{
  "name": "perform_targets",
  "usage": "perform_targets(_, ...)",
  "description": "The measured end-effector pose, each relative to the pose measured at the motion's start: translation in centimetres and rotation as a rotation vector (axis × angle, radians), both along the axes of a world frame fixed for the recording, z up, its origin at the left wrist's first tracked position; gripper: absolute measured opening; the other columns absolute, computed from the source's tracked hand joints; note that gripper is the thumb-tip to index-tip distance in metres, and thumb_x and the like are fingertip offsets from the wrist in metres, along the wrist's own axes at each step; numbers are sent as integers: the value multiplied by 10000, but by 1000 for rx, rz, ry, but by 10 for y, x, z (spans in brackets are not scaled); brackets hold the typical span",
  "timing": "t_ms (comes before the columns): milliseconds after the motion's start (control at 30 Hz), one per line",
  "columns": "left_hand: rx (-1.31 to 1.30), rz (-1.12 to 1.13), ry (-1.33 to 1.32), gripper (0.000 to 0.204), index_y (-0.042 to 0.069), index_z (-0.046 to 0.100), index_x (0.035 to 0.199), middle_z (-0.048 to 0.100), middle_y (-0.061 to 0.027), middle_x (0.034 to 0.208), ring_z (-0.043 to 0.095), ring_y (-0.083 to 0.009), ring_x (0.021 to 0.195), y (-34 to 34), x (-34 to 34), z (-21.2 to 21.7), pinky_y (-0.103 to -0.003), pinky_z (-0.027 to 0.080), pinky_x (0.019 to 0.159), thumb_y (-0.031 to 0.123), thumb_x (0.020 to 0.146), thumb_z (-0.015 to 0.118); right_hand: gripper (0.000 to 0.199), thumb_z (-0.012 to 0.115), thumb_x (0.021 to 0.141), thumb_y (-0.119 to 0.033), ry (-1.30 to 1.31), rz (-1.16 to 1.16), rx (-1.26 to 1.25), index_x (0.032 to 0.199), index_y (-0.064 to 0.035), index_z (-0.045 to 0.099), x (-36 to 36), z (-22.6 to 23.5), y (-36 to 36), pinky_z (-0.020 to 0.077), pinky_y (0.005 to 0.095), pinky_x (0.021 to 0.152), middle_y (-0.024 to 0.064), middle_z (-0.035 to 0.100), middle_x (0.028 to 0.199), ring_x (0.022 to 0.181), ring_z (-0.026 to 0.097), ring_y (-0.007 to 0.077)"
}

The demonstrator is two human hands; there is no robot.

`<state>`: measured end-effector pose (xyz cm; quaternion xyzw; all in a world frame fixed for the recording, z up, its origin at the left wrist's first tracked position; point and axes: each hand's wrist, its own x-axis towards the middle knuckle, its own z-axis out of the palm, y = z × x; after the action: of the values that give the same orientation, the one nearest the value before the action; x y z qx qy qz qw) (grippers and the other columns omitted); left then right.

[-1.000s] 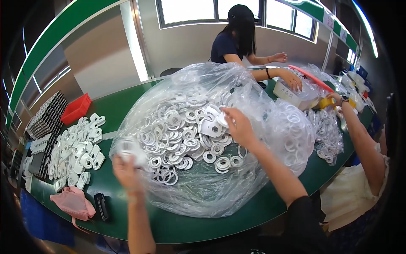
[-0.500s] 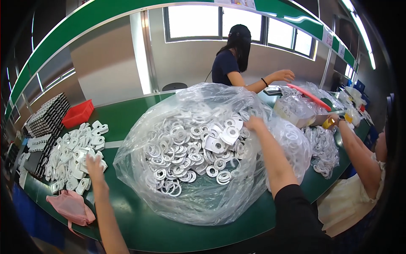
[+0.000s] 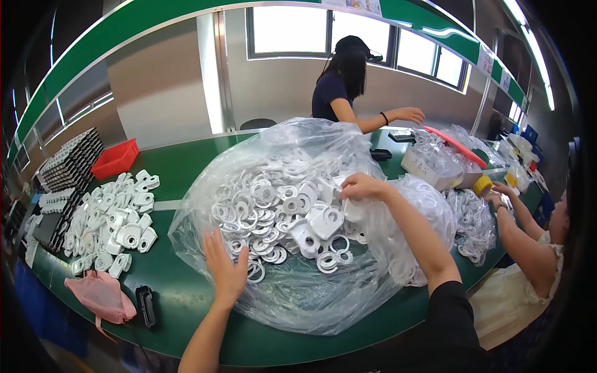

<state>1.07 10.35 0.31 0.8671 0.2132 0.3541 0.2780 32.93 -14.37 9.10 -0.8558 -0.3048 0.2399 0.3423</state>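
A big clear plastic bag (image 3: 292,320) lies opened out on the green table, full of white rings (image 3: 258,214) and flat white parts with a round hole (image 3: 326,221). My left hand (image 3: 226,268) is open, fingers spread, at the bag's left side beside the rings. Over the right part of the heap is my right hand (image 3: 365,186), its fingers closed in a pinch. Whether they grip a white part or the bag's film I cannot make out. Left of the bag, white hooded parts (image 3: 112,221) form a loose pile.
Stacked dark trays (image 3: 73,160) and a red bin (image 3: 116,158) stand far left. A pink pouch (image 3: 102,297) and a black object (image 3: 146,306) lie near the front edge. One person (image 3: 339,93) works across the table, another (image 3: 528,233) at right, beside bagged rings (image 3: 474,221).
My left hand has moved right, from the hooded parts to the bag. My right hand has shifted slightly left. Flat white parts in the bag lie nearer me, and the black object is uncovered.
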Motion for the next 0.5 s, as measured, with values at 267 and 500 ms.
perform_targets(267, -63, 13, -30, 749, 5, 198, 1412, 193, -287, 1433, 162, -425, 1339, 29, 13, 1, -453, 127, 1103, 220, 818, 600, 515, 702, 670, -316, -396, 383, -49, 1099, -44, 618, -90, 7, 15, 476, 315, 693, 80, 631, 773, 737, 603, 220)
perform_targets(500, 225, 104, 146, 739, 23, 232, 1407, 169, -252, 1452, 136, -428, 1344, -24, -6, 35, -533, 121, 1079, 214, 805, 616, 506, 739, 671, -282, -1139, 44, -49, 1109, -74, 595, -88, -1, -19, 444, 369, 815, 116, 582, 1022, 945, 557, 275)
